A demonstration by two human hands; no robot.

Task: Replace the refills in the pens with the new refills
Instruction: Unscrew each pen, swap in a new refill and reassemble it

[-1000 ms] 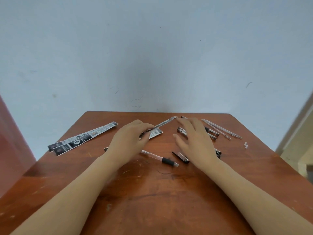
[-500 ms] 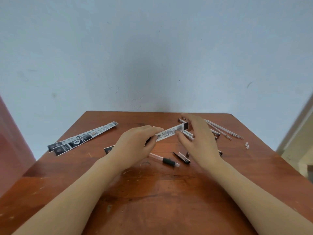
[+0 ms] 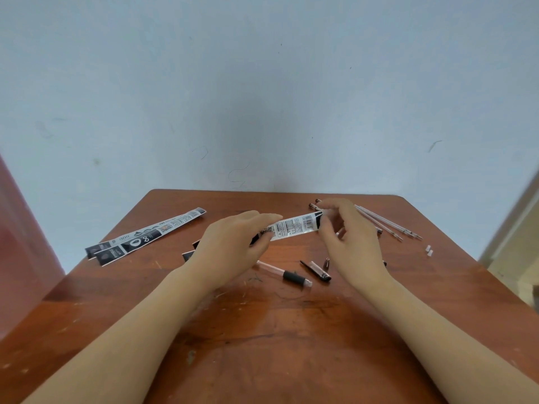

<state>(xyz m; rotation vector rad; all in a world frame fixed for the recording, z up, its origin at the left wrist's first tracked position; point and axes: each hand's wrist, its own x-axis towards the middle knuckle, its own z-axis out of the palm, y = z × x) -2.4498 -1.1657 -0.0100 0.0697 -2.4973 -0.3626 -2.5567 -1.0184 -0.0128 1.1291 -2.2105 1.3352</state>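
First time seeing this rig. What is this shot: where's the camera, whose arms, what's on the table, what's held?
No machine here: a person works bare-handed, filmed by a wide-angle camera worn on their head, looking down. The left hand and right hand hold a refill packet between them, one at each end, above the wooden table. On the table lie a pen barrel, a cap, loose refills at far right, and two more packets at left.
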